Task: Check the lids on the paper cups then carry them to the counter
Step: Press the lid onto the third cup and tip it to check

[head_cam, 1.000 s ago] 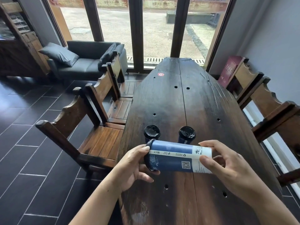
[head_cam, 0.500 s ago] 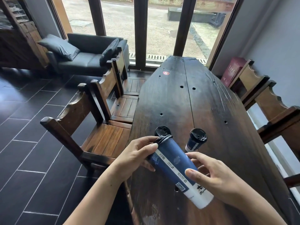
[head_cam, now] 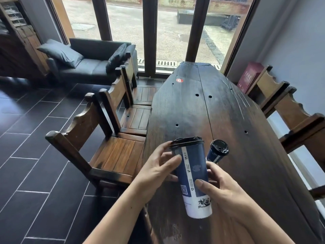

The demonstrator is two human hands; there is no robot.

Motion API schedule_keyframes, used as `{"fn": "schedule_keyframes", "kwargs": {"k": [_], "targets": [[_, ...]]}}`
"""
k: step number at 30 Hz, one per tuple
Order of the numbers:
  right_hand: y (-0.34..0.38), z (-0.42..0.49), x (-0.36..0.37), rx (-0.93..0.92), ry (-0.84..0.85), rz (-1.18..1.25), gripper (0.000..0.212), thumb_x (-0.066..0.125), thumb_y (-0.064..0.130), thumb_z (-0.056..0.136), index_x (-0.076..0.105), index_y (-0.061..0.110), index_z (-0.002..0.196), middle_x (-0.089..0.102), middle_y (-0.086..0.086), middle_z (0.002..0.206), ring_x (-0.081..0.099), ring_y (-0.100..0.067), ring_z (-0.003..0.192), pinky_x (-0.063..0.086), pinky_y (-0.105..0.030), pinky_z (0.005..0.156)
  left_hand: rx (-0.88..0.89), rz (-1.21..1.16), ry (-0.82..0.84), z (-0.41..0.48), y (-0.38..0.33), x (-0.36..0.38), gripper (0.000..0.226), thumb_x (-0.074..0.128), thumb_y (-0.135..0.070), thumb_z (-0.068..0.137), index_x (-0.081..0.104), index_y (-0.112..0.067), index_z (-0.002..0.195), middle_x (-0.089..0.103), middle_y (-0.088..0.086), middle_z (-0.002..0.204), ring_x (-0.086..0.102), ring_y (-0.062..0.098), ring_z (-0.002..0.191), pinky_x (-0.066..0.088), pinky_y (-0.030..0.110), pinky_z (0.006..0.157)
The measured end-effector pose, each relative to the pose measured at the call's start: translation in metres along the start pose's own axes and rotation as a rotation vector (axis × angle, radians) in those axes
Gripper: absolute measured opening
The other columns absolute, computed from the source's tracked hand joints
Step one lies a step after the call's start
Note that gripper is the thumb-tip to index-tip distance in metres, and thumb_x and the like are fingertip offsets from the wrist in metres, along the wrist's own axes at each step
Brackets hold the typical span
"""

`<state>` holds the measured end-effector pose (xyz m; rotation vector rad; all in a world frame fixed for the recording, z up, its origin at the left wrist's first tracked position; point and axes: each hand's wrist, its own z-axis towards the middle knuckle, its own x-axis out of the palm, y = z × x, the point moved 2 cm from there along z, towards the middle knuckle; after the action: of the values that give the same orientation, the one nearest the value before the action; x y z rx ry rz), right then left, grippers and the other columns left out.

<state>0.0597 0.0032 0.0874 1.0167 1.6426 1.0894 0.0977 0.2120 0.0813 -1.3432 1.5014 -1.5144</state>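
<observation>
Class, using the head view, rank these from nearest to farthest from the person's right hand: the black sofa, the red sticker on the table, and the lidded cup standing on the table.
1. Lidded cup, standing on the table just beyond the right hand.
2. Red sticker, at the table's far end.
3. Black sofa, off to the far left.

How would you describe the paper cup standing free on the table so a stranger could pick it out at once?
Find the long dark table running toward the window. At its near end the left hand and right hand hold a tall blue cup; the standing cup is just right of that cup's top. No hand holds it, and its black lid shows from above.
</observation>
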Motion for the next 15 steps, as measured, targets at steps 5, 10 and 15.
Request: {"fn": "schedule_keyframes", "kwargs": {"k": [5, 10, 15], "targets": [[-0.009, -0.003, -0.001, 0.031, -0.055, 0.035, 0.06, 0.077, 0.059, 0.071, 0.062, 0.035, 0.124, 0.076, 0.0, 0.117, 0.073, -0.018, 0.111, 0.057, -0.053, 0.099, -0.076, 0.032, 0.066, -0.003, 0.023, 0.011, 0.072, 0.083, -0.042, 0.073, 0.055, -0.028, 0.137, 0.07, 0.01, 0.129, 0.072, 0.028, 0.115, 0.063, 0.05, 0.088], [-0.025, -0.012, -0.009, 0.06, -0.072, 0.074, 0.062, 0.08, 0.057, 0.072, 0.061, 0.031, 0.126, 0.076, 0.0, 0.119, 0.073, -0.02, 0.112, 0.057, -0.051, 0.1, -0.124, 0.1, 0.112, 0.005, 0.037, 0.023, 0.063, 0.083, -0.036, 0.081, 0.057, -0.024, 0.137, 0.07, 0.01, 0.128, 0.07, 0.031, 0.117, 0.059, 0.06, 0.094], [-0.049, -0.021, -0.047, 0.084, -0.085, 0.057, 0.063, 0.076, 0.063, 0.071, 0.064, 0.032, 0.125, 0.076, 0.007, 0.119, 0.071, -0.014, 0.112, 0.057, -0.047, 0.1, -0.142, 0.209, 0.141, 0.023, 0.052, 0.056, 0.066, 0.086, -0.049, 0.075, 0.057, -0.039, 0.134, 0.071, 0.005, 0.125, 0.071, 0.026, 0.115, 0.061, 0.056, 0.092]]}}
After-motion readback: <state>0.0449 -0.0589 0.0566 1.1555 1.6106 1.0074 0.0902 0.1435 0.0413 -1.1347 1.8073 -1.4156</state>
